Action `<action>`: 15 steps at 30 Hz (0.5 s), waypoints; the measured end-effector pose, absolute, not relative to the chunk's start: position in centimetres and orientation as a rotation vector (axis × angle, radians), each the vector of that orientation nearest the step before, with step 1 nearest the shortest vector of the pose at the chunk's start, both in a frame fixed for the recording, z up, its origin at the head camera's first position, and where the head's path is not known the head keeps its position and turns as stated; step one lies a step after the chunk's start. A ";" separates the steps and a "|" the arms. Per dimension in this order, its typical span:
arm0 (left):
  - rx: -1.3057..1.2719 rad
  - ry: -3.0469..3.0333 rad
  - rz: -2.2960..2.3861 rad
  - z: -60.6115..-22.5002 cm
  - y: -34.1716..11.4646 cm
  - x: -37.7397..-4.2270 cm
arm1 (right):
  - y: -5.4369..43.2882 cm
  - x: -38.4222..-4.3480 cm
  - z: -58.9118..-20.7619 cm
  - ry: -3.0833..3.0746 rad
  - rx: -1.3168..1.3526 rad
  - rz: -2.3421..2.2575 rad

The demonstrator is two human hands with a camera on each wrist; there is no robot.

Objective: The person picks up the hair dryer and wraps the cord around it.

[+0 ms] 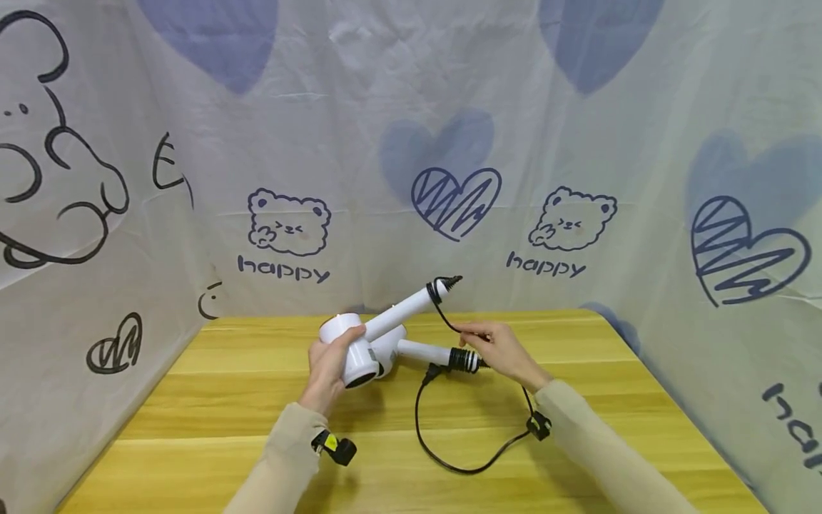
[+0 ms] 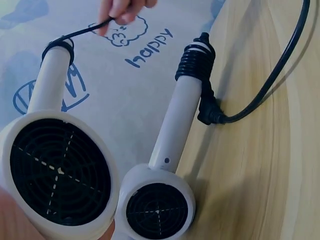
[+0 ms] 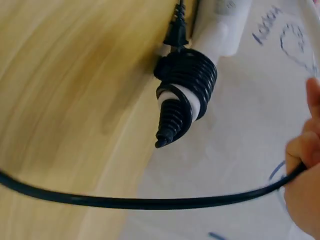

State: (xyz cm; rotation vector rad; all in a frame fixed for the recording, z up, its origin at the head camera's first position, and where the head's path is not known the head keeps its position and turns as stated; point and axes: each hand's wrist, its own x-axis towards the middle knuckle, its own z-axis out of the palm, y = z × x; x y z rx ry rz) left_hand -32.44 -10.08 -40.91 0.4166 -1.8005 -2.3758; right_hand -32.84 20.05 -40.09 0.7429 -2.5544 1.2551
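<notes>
My left hand (image 1: 329, 368) grips the barrel of a white hair dryer (image 1: 399, 315), its handle tilted up to the right. A few turns of black cord (image 2: 86, 32) circle that handle's end. From there the cord runs to my right hand (image 1: 501, 348), which pinches it between thumb and fingers. A second white hair dryer (image 1: 424, 351) lies just behind and below, cord wound tightly round its handle end (image 3: 192, 75). In the left wrist view both dark round grilles (image 2: 60, 171) face the camera. Beside the second handle rests a black plug (image 2: 211, 113).
A loop of black cord (image 1: 471, 472) lies on the wood-grain table (image 1: 212, 400), running from the plug toward my right wrist. Small black cameras sit on the left wrist (image 1: 335, 448) and right wrist (image 1: 538, 425). A printed white cloth (image 1: 366, 243) hangs round the table.
</notes>
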 end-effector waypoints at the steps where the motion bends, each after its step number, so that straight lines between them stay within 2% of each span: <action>1: 0.415 -1.805 -2.397 -40.9 -10.1 -32.4 | 20.2 -33.1 -40.0 -2.585 0.709 1.326; 9: 0.381 -1.855 -2.470 -40.3 -9.8 -32.0 | 21.6 -34.9 -38.4 -2.723 0.474 1.768; 15: 0.360 -1.872 -2.517 -40.1 -9.9 -31.7 | 22.8 -36.0 -38.1 -2.806 0.396 1.714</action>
